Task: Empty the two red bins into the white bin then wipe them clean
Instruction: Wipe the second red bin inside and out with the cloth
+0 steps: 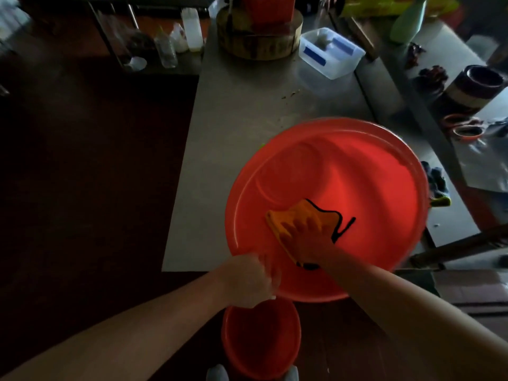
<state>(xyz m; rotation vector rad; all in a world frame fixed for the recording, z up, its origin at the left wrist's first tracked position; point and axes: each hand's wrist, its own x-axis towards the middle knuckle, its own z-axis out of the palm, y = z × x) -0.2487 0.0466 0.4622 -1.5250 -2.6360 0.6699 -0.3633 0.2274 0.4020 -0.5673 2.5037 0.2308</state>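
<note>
Checking orientation, Observer: which way does the large red bin (343,166) face?

Observer: mouth upward, toward the head camera; the outline is round, so no long axis applies; it sits on the grey table (242,111), near rim projecting past the table's near edge; tilt cannot be judged.

Operator: state the hands.

Observer: the left hand (251,279) grips the near-left rim, fingers curled over it; forearm enters from the lower left. The right hand (306,237) lies inside the bin, fingers spread and straight, pressing the orange cloth (291,215) flat against the near inner surface; forearm enters from the lower right.

Operator: second bin?

Observer: the small red bin (261,342) stands mouth-up on the floor, below the large bin's near rim.
</note>
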